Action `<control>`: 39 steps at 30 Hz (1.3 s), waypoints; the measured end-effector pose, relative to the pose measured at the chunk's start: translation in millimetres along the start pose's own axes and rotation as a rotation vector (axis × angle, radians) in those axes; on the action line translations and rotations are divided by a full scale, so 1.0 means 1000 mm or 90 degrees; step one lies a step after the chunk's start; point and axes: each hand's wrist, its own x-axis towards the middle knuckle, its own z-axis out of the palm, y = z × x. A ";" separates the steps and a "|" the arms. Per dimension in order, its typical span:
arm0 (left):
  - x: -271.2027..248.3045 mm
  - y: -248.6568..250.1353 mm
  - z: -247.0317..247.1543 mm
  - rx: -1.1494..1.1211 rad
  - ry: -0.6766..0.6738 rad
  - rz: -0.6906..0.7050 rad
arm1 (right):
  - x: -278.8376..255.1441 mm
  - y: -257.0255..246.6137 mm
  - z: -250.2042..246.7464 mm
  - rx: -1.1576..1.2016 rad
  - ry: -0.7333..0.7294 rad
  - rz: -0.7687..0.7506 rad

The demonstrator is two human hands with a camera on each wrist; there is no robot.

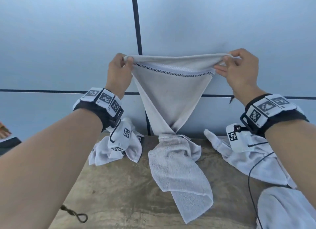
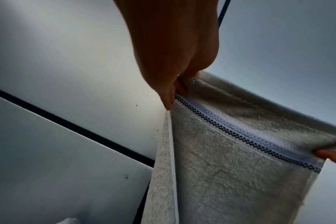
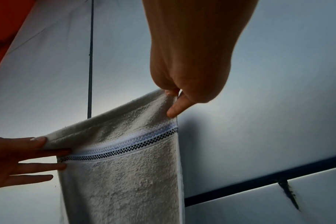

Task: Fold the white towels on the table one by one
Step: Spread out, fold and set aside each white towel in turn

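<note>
I hold a white towel (image 1: 172, 91) up in front of the wall, its top edge stretched between both hands. A checkered woven band runs just under that edge. My left hand (image 1: 125, 61) pinches the left corner and my right hand (image 1: 225, 59) pinches the right corner. The towel narrows downward, twists, and its lower half (image 1: 179, 167) lies crumpled on the table (image 1: 119, 186). In the left wrist view my left hand (image 2: 177, 89) pinches the towel (image 2: 240, 166) at the band's end. In the right wrist view my right hand (image 3: 173, 97) pinches the towel (image 3: 125, 181) at its corner.
A crumpled white towel (image 1: 133, 151) lies at the table's back left. Another white towel (image 1: 248, 162) is spread at the back right, and one more (image 1: 287, 210) sits at the front right. A black cable (image 1: 251, 180) hangs from my right wrist. A dark cord loop (image 1: 75, 213) lies front left.
</note>
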 end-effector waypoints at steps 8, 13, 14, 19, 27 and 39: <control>0.002 0.028 0.018 -0.045 -0.075 0.044 | 0.010 -0.010 -0.013 0.064 0.044 -0.108; 0.001 0.024 0.025 -0.024 -0.099 0.052 | 0.012 0.002 -0.020 0.037 0.042 -0.140; -0.002 0.021 0.027 -0.019 -0.114 0.040 | 0.011 0.006 -0.021 0.025 0.039 -0.135; -0.018 -0.018 0.040 0.064 -0.155 -0.145 | -0.004 0.038 -0.018 -0.145 -0.026 -0.004; -0.031 -0.028 0.042 -0.084 -0.060 -0.290 | -0.035 0.064 -0.021 -0.263 -0.067 0.217; -0.027 0.015 0.023 -0.123 -0.116 -0.212 | -0.027 0.014 -0.028 -0.076 -0.053 0.124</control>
